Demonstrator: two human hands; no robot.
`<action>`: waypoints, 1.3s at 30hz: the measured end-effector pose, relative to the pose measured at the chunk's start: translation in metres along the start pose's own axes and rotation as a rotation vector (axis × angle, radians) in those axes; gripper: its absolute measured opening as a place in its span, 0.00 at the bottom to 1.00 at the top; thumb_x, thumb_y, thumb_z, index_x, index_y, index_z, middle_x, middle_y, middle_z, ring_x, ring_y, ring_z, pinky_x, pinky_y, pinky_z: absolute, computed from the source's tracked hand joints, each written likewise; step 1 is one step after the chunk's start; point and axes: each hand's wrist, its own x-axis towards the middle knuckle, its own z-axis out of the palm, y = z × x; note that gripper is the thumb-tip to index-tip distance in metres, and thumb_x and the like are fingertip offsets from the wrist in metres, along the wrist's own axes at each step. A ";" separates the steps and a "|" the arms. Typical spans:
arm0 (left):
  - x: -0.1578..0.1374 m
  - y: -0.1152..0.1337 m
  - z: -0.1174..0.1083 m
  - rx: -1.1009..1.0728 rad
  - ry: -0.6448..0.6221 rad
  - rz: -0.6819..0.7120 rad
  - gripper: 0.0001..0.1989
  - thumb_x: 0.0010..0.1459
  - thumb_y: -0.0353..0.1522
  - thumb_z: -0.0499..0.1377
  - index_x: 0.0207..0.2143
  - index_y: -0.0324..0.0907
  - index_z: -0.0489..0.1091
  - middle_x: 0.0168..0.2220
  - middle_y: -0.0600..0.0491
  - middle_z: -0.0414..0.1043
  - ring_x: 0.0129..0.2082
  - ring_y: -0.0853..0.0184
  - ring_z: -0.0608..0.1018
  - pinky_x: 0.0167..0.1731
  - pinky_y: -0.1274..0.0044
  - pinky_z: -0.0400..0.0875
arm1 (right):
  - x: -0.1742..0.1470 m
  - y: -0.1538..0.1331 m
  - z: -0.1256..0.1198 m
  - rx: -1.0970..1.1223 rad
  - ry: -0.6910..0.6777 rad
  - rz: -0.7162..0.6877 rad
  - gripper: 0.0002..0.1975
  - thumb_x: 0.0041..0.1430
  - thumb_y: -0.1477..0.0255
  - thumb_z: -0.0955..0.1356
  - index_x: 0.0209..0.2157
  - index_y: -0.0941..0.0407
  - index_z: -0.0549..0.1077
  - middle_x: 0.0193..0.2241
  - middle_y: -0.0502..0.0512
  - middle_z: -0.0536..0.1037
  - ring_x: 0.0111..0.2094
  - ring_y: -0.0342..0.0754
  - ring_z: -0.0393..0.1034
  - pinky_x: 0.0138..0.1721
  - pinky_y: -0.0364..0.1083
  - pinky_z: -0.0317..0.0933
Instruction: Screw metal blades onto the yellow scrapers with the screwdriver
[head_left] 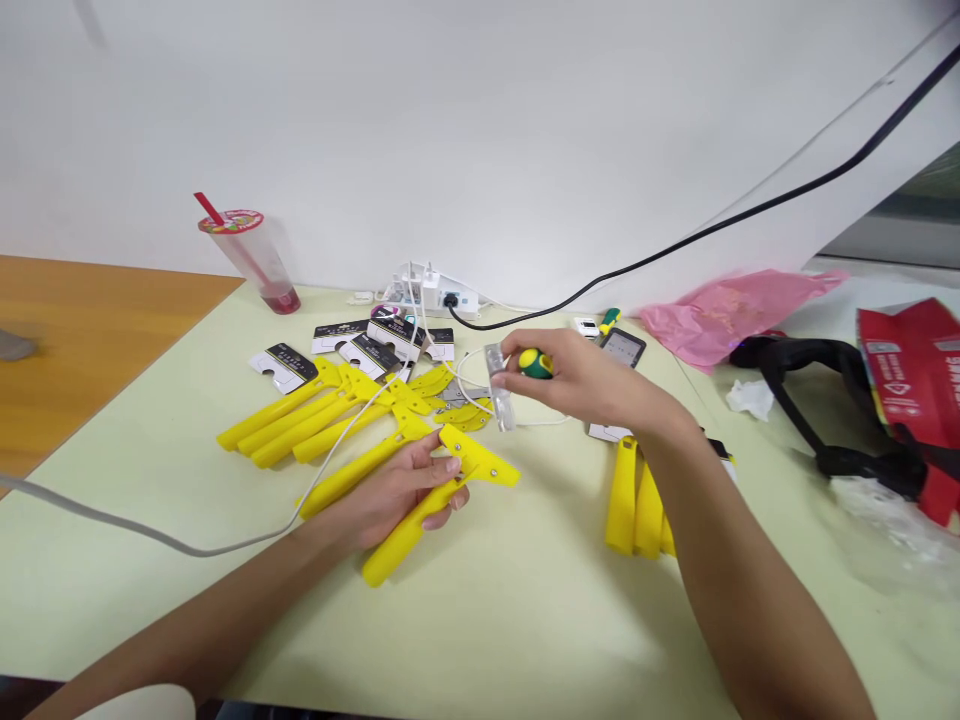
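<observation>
My left hand [424, 485] is closed around a yellow plastic scraper-like tool [409, 537]; its flared head with small screws points up and right. In my right hand [566, 368], raised above the table, a clear plastic piece [501, 390] is pinched between thumb and fingers. A green-and-yellow screwdriver handle [535, 363] pokes out of the same hand, its shaft not visible. Several more yellow tools [307, 420] lie in a row left of my left hand. Beyond them are loose yellow heads [466, 415] and black-and-white cards [283, 368]. Further yellow handles [634, 500] sit below my right forearm.
A tilted-looking drink cup [255, 260] stands back left. Against the wall is a power strip [442, 292] with a black cable [675, 245]. A white cable [217, 550] crosses the left side. Right are a phone [624, 347], pink bag [727, 315], black strap [795, 400] and red packaging [911, 370].
</observation>
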 end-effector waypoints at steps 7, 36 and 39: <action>-0.005 -0.004 -0.003 0.008 -0.156 -0.103 0.20 0.67 0.36 0.73 0.56 0.45 0.71 0.38 0.51 0.76 0.27 0.70 0.78 0.18 0.81 0.60 | 0.008 -0.002 0.028 0.041 -0.212 -0.088 0.15 0.72 0.62 0.72 0.51 0.55 0.85 0.44 0.58 0.88 0.38 0.50 0.78 0.41 0.47 0.63; -0.003 -0.005 -0.004 0.003 -0.170 -0.091 0.15 0.68 0.35 0.72 0.52 0.46 0.72 0.37 0.51 0.75 0.28 0.69 0.78 0.19 0.81 0.60 | 0.007 -0.008 0.029 0.099 -0.269 -0.132 0.14 0.72 0.65 0.72 0.52 0.52 0.87 0.45 0.55 0.88 0.33 0.46 0.74 0.40 0.46 0.62; -0.003 -0.005 -0.004 0.010 -0.168 -0.092 0.16 0.68 0.36 0.72 0.52 0.46 0.71 0.37 0.51 0.75 0.28 0.69 0.78 0.19 0.81 0.61 | 0.007 -0.008 0.028 0.090 -0.276 -0.129 0.14 0.71 0.66 0.72 0.52 0.52 0.87 0.46 0.55 0.88 0.33 0.46 0.74 0.40 0.46 0.62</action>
